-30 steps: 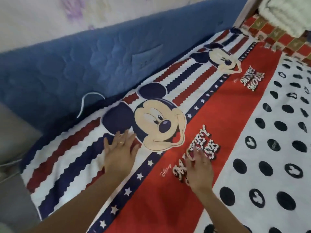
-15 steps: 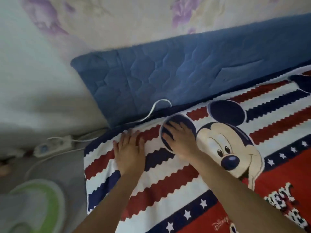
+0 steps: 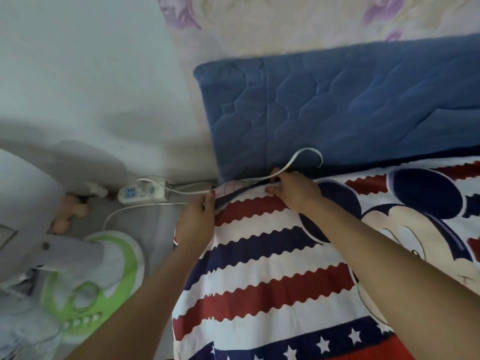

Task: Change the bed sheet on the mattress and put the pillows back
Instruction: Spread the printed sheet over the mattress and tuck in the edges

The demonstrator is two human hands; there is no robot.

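A: Where is the sheet (image 3: pixel 272 276)?
B: It is lying across the lower right of the frame, its corner at centre below the blue pad (image 3: pixel 350 105).
A: Hands?
B: I am pinching that corner with my left hand (image 3: pixel 196 222); my right hand (image 3: pixel 293 190) is curling over the edge beside a white cable (image 3: pixel 298 158).

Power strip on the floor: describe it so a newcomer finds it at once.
Start at the bed's corner, where the left hand grips the striped sheet. Look left along the floor by the wall: the power strip lies there, white and oblong, with blue sockets, unlike the green-and-white fan base nearer.
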